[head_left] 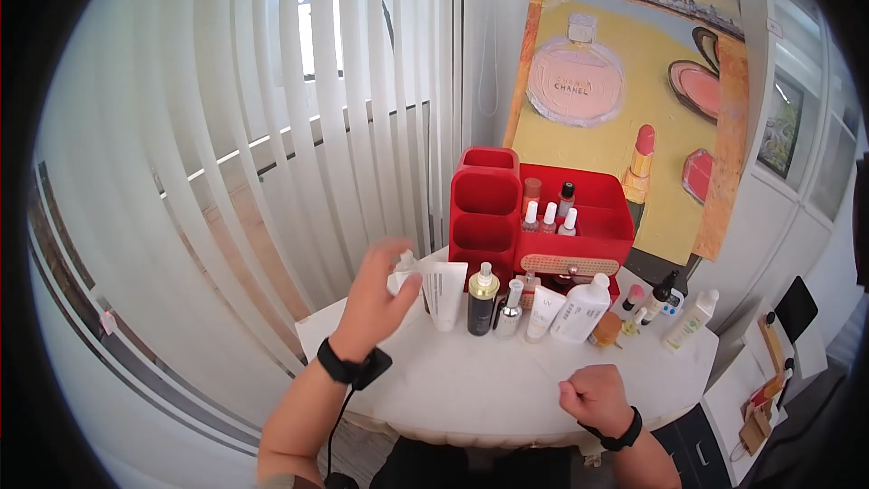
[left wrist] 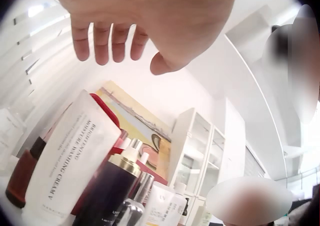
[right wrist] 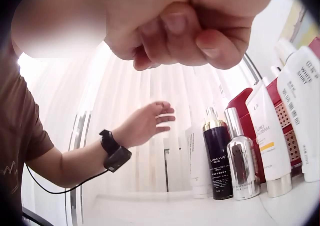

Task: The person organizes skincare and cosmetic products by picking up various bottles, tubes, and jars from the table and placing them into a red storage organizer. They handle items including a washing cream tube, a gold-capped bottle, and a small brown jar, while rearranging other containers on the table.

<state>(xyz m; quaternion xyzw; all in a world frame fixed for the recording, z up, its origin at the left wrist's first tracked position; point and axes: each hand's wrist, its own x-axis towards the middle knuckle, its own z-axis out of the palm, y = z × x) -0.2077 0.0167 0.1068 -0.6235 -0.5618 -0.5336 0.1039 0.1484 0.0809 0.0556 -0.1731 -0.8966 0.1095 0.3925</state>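
Observation:
My left hand (head_left: pixel 369 301) is raised at the left of the white table, its fingers extended and holding nothing. Right beside it stands a white tube of washing cream (left wrist: pixel 75 156), upright on its cap. A clear bottle top (head_left: pixel 406 260) shows just behind the fingers. To the right of the tube is a dark bottle with a gold collar (head_left: pixel 483 303), then a silver bottle (right wrist: pixel 242 158). My right hand (head_left: pixel 597 397) is curled into a fist over the table's front part, with nothing visible in it. Nearest to it stand a small white UV tube (head_left: pixel 544 312) and a white bottle (head_left: pixel 582 310).
A red organizer (head_left: pixel 485 231) holding several nail polish bottles stands at the back of the table (head_left: pixel 453 389). Further right are an amber jar (head_left: pixel 606 330), a dark dropper bottle (head_left: pixel 662 294) and a pale pump bottle (head_left: pixel 692 321). Vertical blinds (head_left: pixel 244 127) border the left side.

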